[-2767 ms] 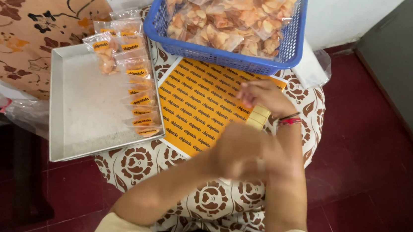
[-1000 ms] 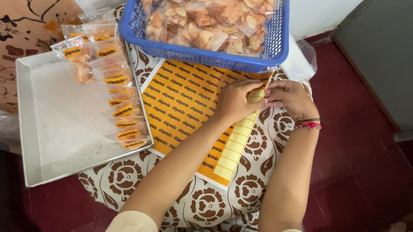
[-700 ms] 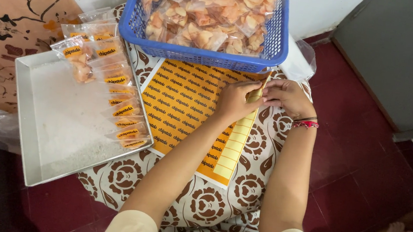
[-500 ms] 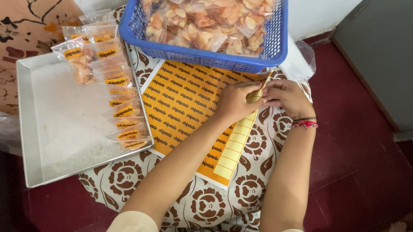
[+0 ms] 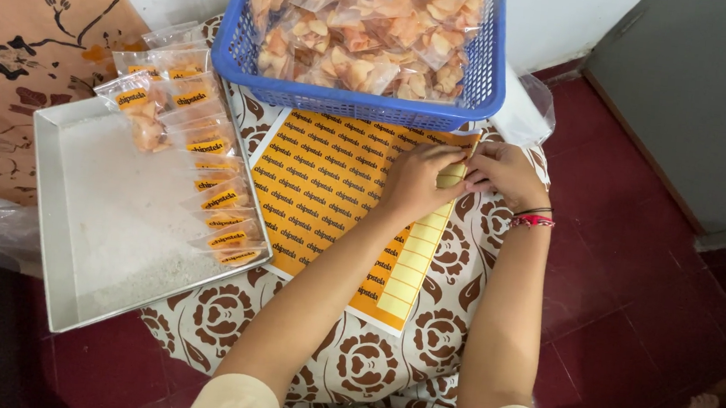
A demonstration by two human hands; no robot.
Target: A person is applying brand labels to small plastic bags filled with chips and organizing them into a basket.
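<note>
Sticker sheet (image 5: 329, 192), orange with rows of small labels, is lying flat on the patterned cloth (image 5: 367, 362) right in front of the person, its far edge tucked just under the blue basket (image 5: 363, 103); its right column is already showing pale yellow backing where labels are gone. Both hands are meeting at the sheet's upper right corner: left hand (image 5: 417, 181) is pressing down on the sheet and pinching at the edge, right hand (image 5: 506, 173) is pinching the same spot from the other side, fingertips touching, likely picking at one label to lift it. Whether a label is already free between the fingers cannot be told. Basket is holding clear bags of chips, sitting at the far side within reach. Metal tray (image 5: 98, 233) is sitting left of the sheet, with labelled chip bags (image 5: 207, 190) lined along its right rim, overlapping, close to the sheet. Red tiled floor (image 5: 635, 298) is lying all around
</note>
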